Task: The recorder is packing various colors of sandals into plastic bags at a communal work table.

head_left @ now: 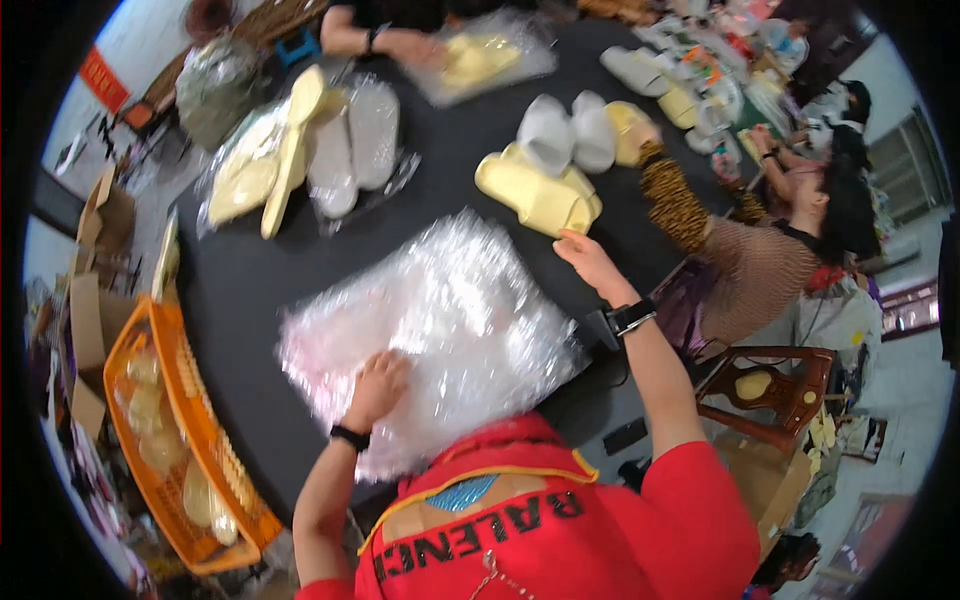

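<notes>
A stack of clear plastic bags [440,325] lies on the black table in front of me, crinkled and shiny. My left hand [380,388] rests on its near left part, fingers laid on the film. To the right, my right hand [590,265] pinches the near end of a pair of pale yellow slippers [535,195]. Two grey slippers [568,135] stand just beyond that pair. At the far left lie bagged yellow slippers [248,170] with a loose yellow one [290,155] across them, beside a bagged grey pair [352,148].
An orange crate [185,440] with clear-wrapped items flanks the table's left edge. Across the table, another person's hand [412,48] touches a bagged yellow pair [480,60]. At the right, a co-worker's leopard-print sleeve [675,195] reaches in near a wooden chair [765,390].
</notes>
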Demonstrator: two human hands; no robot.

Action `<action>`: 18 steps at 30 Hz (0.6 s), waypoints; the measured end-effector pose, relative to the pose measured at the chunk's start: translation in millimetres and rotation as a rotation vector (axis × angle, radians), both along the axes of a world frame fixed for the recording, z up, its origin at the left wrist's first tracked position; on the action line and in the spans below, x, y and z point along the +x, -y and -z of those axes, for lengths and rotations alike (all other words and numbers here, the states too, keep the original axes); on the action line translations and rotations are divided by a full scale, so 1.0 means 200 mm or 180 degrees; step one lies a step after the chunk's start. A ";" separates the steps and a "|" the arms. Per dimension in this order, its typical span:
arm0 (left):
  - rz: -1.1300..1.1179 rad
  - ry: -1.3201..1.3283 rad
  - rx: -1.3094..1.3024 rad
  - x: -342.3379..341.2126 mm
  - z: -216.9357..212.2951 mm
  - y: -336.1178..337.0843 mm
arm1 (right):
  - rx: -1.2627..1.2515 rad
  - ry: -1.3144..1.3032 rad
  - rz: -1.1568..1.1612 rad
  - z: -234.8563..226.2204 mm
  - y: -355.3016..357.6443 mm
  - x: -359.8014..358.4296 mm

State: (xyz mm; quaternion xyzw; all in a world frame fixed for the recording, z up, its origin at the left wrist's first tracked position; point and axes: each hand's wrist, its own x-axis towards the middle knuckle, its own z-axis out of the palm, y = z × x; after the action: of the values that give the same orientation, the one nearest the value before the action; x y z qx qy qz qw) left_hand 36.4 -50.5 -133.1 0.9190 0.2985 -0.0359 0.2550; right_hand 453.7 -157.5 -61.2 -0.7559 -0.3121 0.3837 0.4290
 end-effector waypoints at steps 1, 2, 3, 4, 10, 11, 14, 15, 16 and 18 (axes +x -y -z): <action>0.0037 0.0072 -0.0023 -0.03 0.04 -0.02 | -0.0037 -0.0095 -0.0022 0.01 0.04 -0.11; -0.0382 0.0190 0.0029 0.02 -0.11 0.00 | -0.0225 0.0032 -0.0122 0.09 0.09 -0.15; -0.0761 0.0205 0.0257 -0.01 -0.11 -0.01 | -0.0323 -0.0282 -0.0220 0.12 0.11 -0.21; -0.1103 0.0231 0.0490 -0.04 -0.11 -0.01 | -0.0333 -0.0202 -0.0266 0.22 0.15 -0.23; -0.3022 0.1434 -0.0535 -0.41 -0.06 -0.10 | -0.1007 0.0583 -0.0605 0.23 0.08 -0.38; -0.3226 0.1556 -0.0943 -0.43 -0.02 -0.10 | -0.1005 0.0557 -0.0695 0.25 0.05 -0.40; -0.3173 0.1412 -0.0850 -0.33 0.08 -0.08 | -0.0251 -0.0695 -0.0366 0.52 0.02 -0.45; -0.3098 0.1305 -0.0782 -0.33 0.10 -0.04 | -0.0274 -0.0728 -0.0479 0.53 0.00 -0.50; -0.3174 0.1095 -0.0881 -0.29 0.01 0.00 | -0.0332 -0.0262 -0.0771 0.50 -0.01 -0.54; -0.3526 0.1034 -0.0859 -0.37 -0.02 0.00 | -0.0512 -0.0350 -0.0739 0.28 -0.04 -0.63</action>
State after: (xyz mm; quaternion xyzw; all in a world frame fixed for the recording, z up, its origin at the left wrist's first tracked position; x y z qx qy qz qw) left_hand -37.4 -49.8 -130.1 0.5795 0.6837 0.2060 0.3928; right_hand 326.8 -150.4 -117.7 -0.7246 -0.3417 0.4953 0.3362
